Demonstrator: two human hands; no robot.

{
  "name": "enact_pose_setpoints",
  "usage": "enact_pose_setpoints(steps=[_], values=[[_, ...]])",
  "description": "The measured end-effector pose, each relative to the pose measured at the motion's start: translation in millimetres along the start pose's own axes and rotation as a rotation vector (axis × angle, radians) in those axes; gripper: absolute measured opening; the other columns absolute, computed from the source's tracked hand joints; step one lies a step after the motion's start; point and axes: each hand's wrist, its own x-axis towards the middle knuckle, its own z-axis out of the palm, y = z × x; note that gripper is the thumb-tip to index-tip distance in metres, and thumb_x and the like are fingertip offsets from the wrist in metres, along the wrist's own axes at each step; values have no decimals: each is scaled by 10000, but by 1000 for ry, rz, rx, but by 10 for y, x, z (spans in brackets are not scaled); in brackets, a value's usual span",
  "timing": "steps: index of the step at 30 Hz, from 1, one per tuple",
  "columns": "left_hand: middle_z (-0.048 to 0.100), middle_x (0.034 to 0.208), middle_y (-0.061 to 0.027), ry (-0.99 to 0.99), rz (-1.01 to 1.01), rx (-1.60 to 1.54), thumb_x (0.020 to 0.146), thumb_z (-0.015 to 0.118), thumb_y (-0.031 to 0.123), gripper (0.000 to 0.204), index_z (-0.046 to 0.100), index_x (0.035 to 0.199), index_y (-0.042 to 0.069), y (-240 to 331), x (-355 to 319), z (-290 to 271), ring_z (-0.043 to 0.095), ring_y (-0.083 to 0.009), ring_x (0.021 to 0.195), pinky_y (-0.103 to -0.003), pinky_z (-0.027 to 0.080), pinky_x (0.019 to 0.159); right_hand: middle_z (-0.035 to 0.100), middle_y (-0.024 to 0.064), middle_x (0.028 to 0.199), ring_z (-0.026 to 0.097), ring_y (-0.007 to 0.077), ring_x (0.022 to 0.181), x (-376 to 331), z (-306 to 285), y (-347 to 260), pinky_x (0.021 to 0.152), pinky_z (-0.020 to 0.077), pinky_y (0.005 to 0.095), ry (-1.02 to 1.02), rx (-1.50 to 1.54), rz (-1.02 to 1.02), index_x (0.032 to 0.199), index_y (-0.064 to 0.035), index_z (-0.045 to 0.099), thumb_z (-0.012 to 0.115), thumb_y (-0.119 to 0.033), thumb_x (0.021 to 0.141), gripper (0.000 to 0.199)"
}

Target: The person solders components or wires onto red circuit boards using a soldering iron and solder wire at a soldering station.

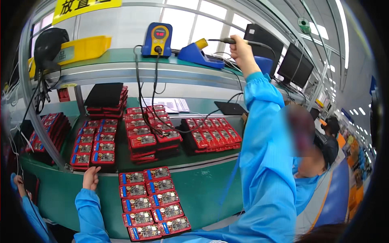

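Note:
My right hand (242, 52) is raised to the upper shelf, closed around the handle of a soldering iron (227, 40). The iron's tip points left, beside the yellow top of a blue soldering-iron stand (202, 56). Down at the bench, my left hand (90, 179) has its fingers pinched together, close to the front of a red tray stack (103, 156). Whatever it may hold is too small to make out. Right of that hand lies a red tray of circuit boards (152, 202) in two columns, each with a blue cylindrical part.
A blue and yellow soldering station (157, 39) stands on the shelf, its cables hanging over further stacked red trays (142, 131). More board trays (212, 135) sit behind the bench front. Another person's hand (18, 181) shows far left; a person in blue (308, 182) is at right.

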Motion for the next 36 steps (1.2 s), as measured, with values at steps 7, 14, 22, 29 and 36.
enact_pose_setpoints(steps=[7, 14, 22, 29, 36], values=[[635, 1127, -138, 110, -36, -26, 928, 501, 190, 244, 484, 1145, 81, -32, -184, -89, 329, -53, 435, -200, 276, 357, 355, -40, 520, 253, 49, 405, -4, 55, -16, 367, 166, 224, -42, 29, 56, 712, -96, 500, 563, -201, 833, 173], [656, 1090, -111, 135, 15, -45, 920, 523, 194, 185, 514, 1074, 94, 31, -199, 4, 325, -41, 435, -200, 243, 362, 386, -63, 563, 301, 23, 427, 536, 413, 325, 352, 174, 181, -426, -159, 167, 804, -68, 567, 665, -248, 867, 214], [608, 1161, -190, 106, 20, -51, 924, 480, 110, 151, 481, 1066, 57, 115, -194, 236, 294, -27, 439, -198, 224, 373, 478, 10, 703, 379, 22, 435, 355, 621, 372, 337, 294, 111, -216, 429, 421, 1006, 73, 518, 633, -180, 902, 297], [654, 1026, -177, 134, 99, -77, 959, 480, 158, 109, 451, 963, 53, 154, -193, 446, 280, -38, 428, -212, 219, 378, 542, 42, 736, 497, 49, 519, -43, 123, -13, 376, 375, 101, -190, 201, 290, 939, 11, 581, 623, -141, 905, 161], [650, 847, -236, 254, 225, -287, 948, 371, 170, 119, 361, 1017, 74, 288, -117, 411, 228, -51, 373, -231, 177, 350, 654, 101, 947, 634, 127, 737, -2385, 659, 455, 567, 494, 216, -125, 133, -6, 1105, 31, 583, 493, -224, 952, 311]])
